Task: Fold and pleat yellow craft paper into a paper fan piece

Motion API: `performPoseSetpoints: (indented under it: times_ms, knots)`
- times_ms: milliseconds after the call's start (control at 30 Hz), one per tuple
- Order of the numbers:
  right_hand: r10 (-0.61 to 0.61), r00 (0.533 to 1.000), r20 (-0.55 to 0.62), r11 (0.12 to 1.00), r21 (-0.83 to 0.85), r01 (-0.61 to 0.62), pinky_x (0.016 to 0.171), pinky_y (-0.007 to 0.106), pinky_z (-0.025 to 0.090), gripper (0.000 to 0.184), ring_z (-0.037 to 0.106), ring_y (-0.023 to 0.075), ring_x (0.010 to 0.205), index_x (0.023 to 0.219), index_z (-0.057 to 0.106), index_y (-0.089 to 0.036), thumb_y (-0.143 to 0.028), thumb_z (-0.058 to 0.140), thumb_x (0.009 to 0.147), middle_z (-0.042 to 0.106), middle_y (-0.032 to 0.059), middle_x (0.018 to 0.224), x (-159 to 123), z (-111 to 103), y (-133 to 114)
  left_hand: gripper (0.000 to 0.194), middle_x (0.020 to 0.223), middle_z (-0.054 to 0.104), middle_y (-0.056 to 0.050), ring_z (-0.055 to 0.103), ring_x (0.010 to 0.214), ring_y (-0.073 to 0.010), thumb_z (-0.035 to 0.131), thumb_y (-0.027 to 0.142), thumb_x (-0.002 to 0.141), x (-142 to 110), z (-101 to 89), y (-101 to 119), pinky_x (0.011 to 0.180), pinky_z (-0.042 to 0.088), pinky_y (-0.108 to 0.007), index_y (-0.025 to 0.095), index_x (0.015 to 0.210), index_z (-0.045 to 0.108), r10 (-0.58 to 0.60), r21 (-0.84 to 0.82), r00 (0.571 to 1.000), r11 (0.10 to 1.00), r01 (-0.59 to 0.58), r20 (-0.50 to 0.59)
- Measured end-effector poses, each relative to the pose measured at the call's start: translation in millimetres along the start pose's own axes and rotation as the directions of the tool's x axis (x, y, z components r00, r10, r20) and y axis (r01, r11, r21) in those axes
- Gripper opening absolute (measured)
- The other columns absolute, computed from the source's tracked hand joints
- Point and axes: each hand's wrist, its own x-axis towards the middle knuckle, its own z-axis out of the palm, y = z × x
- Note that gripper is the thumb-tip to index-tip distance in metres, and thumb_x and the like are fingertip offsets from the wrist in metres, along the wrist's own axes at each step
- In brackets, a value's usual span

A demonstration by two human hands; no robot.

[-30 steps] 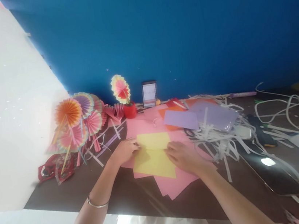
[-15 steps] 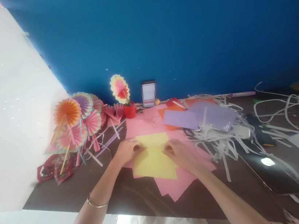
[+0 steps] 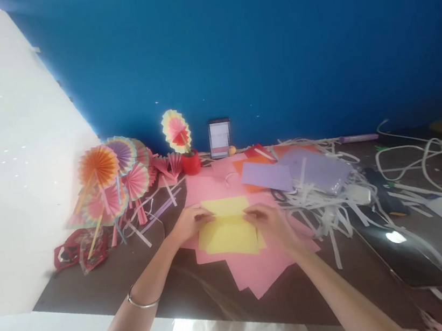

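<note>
A yellow sheet of paper (image 3: 230,235) lies over the pink sheets (image 3: 252,278) in front of me, with a crease or fold running across it between my hands. My left hand (image 3: 191,222) pinches its left edge at the level of that crease, and a silver bangle circles the wrist. At the opposite edge my right hand (image 3: 268,221) grips the paper with thumb and fingers together. Part of the yellow paper shows beyond the crease, and a strip of it sticks out at the lower right under the nearer part.
Folded paper fans (image 3: 99,168) cluster at the left, beside a red pot (image 3: 191,163) holding another fan. A phone (image 3: 220,137) leans on the blue wall. Purple paper (image 3: 266,176), white paper strips (image 3: 316,210) and a dark phone (image 3: 404,255) lie to the right.
The nearer edge of the yellow paper has come up slightly away from me, and a clear crease now shows between my hands. Both hands stay nearly in place.
</note>
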Motion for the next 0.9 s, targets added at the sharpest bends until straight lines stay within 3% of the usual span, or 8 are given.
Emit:
performPoseSetpoints:
  times_ms: [133, 400, 533, 667, 900]
  knots:
    - [0.099, 0.988, 0.122, 0.994, 0.042, -0.105, 0.061, 0.03, 0.047, 0.021, 0.06, 0.0174, 0.067, 0.073, 0.065, -0.02, -0.039, 0.056, 0.074, 0.068, 0.0034, 0.076, 2.2, -3.7, 2.8, 0.024, 0.085, 0.072, -0.004, 0.063, 0.074, -0.0164, 0.06, 0.041, 0.078, -1.0, -0.5, -0.7, 0.068, 0.047, -0.027, 0.02, 0.078, 0.072, -0.064, -0.059, 0.998, 0.996, 0.063, -0.026]
    - [0.084, 0.996, 0.02, 0.992, 0.095, -0.085, 0.067, 0.032, 0.047, 0.019, 0.061, 0.0188, 0.07, 0.068, 0.064, -0.019, -0.038, 0.061, 0.069, 0.068, 0.0046, 0.076, 5.4, -8.4, -5.7, 0.028, 0.088, 0.073, -0.006, 0.067, 0.081, -0.0219, 0.069, 0.042, 0.068, 2.4, -8.8, 1.0, 0.072, 0.051, -0.029, 0.017, 0.081, 0.074, -0.264, -0.196, 0.965, 0.945, 0.261, 0.015]
    - [0.053, 0.998, 0.037, 0.993, 0.102, -0.056, 0.066, 0.033, 0.047, 0.023, 0.06, 0.0195, 0.071, 0.07, 0.062, -0.019, -0.042, 0.061, 0.069, 0.066, 0.0052, 0.075, 5.9, -6.9, -1.3, 0.024, 0.084, 0.072, -0.006, 0.066, 0.078, -0.0191, 0.065, 0.039, 0.071, 3.0, -10.2, 5.6, 0.071, 0.05, -0.028, 0.016, 0.079, 0.072, -0.218, -0.198, 0.973, 0.953, 0.229, 0.075]
    - [0.02, 0.999, 0.044, 0.993, 0.111, -0.025, 0.067, 0.033, 0.047, 0.026, 0.06, 0.019, 0.074, 0.074, 0.061, -0.018, -0.044, 0.061, 0.071, 0.065, 0.0051, 0.077, 4.5, -3.6, 3.4, 0.021, 0.086, 0.07, -0.005, 0.063, 0.079, -0.0162, 0.061, 0.034, 0.076, 1.7, -4.9, 10.8, 0.072, 0.049, -0.025, 0.016, 0.082, 0.07, -0.147, -0.163, 0.987, 0.974, 0.156, 0.065]
    - [0.07, 0.996, 0.055, 0.977, 0.196, -0.08, 0.067, 0.033, 0.048, 0.029, 0.061, 0.0193, 0.073, 0.072, 0.062, -0.018, -0.047, 0.067, 0.067, 0.065, 0.0055, 0.078, 4.8, -7.0, -3.9, 0.024, 0.079, 0.069, -0.003, 0.061, 0.074, -0.0145, 0.058, 0.037, 0.078, 2.1, -1.2, 11.1, 0.067, 0.047, -0.025, 0.015, 0.075, 0.067, -0.187, -0.179, 0.98, 0.964, 0.195, 0.062]
